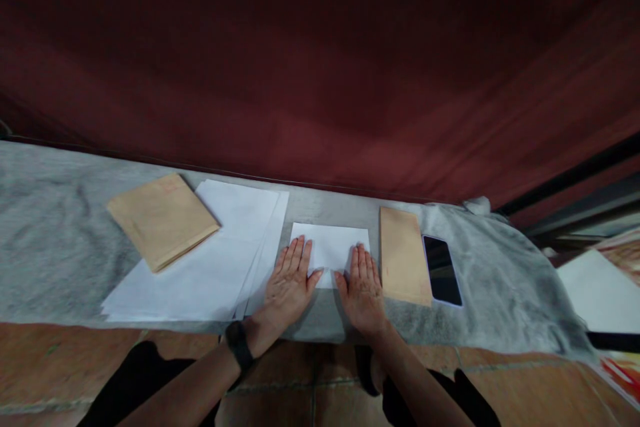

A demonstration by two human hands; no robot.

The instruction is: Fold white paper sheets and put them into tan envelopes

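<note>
A folded white sheet of paper point(331, 247) lies on the cloth-covered surface in front of me. My left hand point(290, 277) rests flat on its left side, fingers stretched out and thumb pointing inward. On the sheet's right side my right hand point(363, 287) lies flat in the same way. The two thumbs are close to each other near the lower edge, with a small gap between them. Just right of my right hand is a brown paper envelope point(404, 257). Left of my left hand spreads a stack of white paper sheets point(200, 280).
Several brown envelopes point(163, 220) lie stacked, partly over the white sheets. A phone point(443, 270) is beside the right envelope. Grey cloth point(505, 287) covers the narrow surface, backed by a dark red panel point(320, 100). Tiled floor point(280, 400) shows below the front edge.
</note>
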